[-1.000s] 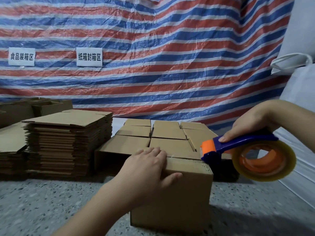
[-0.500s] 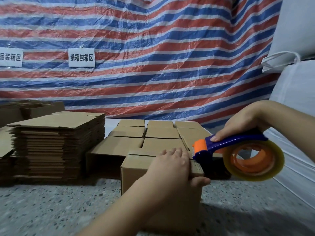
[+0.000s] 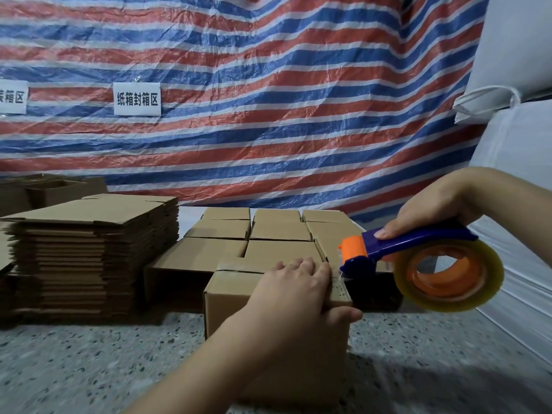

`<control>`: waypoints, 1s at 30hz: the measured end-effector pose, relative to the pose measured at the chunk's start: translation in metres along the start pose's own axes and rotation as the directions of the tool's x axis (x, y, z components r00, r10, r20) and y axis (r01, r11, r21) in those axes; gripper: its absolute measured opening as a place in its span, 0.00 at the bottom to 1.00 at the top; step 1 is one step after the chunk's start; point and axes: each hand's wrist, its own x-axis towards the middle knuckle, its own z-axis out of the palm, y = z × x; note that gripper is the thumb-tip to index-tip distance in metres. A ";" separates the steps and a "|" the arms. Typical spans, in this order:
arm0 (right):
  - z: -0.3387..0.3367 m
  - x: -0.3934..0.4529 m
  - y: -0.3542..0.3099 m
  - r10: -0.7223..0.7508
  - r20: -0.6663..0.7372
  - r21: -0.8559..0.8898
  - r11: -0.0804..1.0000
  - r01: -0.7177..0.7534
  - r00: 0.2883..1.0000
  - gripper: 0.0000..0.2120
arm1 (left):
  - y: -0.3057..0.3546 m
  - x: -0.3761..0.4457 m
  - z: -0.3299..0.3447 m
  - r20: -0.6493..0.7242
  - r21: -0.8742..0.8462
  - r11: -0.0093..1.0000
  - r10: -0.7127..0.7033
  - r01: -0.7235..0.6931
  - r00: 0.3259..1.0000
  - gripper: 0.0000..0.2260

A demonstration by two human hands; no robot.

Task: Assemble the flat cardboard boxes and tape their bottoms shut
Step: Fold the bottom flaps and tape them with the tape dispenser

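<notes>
- Cardboard first: nearest to me a brown box stands on the speckled floor, a strip of clear tape along its top seam
- the person's left hand lies on the box's top right edge, fingers flat over the top and thumb hooked down the near side, grasping it
- just right of that corner the right hand is wrapped round the blue handle of a tape dispenser, its orange head almost at the box edge and its clear roll hanging to the right
- behind, taped boxes sit in rows
- left of them a stack of flat cartons
- farthest, a red, white and blue striped tarp with a white sign
</notes>
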 end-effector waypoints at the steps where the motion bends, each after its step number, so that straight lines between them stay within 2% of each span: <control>1: -0.002 -0.002 0.004 0.002 -0.001 0.000 1.000 -0.002 1.000 0.47 | 0.000 0.000 0.000 -0.006 0.000 1.000 -0.001 0.001 1.000 0.39; 3: -0.007 -0.007 0.015 0.013 -0.016 0.025 1.000 -0.013 1.000 0.51 | 0.000 0.000 0.001 -0.010 0.001 1.000 0.001 -0.001 1.000 0.40; 5: -0.010 -0.014 0.023 0.041 -0.024 0.024 0.999 -0.041 0.999 0.48 | 0.001 0.000 0.002 -0.008 -0.008 1.000 0.003 -0.003 1.000 0.41; 7: -0.006 -0.018 0.021 0.087 -0.014 -0.046 0.995 -0.087 0.996 0.43 | 0.000 0.000 0.003 -0.001 -0.020 1.000 0.004 -0.004 1.000 0.40; 11: 0.018 -0.001 -0.005 0.161 -0.046 -0.269 0.948 -0.168 0.986 0.41 | 0.000 0.000 0.001 0.018 -0.011 1.000 0.027 -0.027 0.999 0.37; 16: 0.029 0.006 -0.030 0.178 -0.201 -0.366 0.899 -0.242 0.963 0.35 | 0.001 -0.001 -0.001 0.033 0.011 0.999 0.032 -0.032 0.999 0.34; 19: 0.027 0.002 -0.040 0.173 -0.216 -0.430 0.867 -0.253 0.961 0.35 | 0.001 0.000 -0.002 0.033 0.022 0.999 0.038 -0.039 0.999 0.33; 22: 0.030 -0.001 -0.052 0.174 -0.229 -0.510 0.817 -0.270 0.958 0.33 | 0.000 0.001 -0.002 0.024 0.033 0.998 0.050 -0.051 0.998 0.33; 26: 0.060 0.014 -0.040 0.177 -0.248 -0.685 0.663 -0.302 0.952 0.29 | 0.002 -0.001 -0.001 0.008 0.018 0.999 0.038 -0.038 0.999 0.32; 30: 0.094 0.048 0.002 0.051 -0.351 -0.553 0.795 -0.251 0.935 0.27 | 0.002 -0.001 -0.002 0.007 0.016 0.999 0.036 -0.036 0.999 0.33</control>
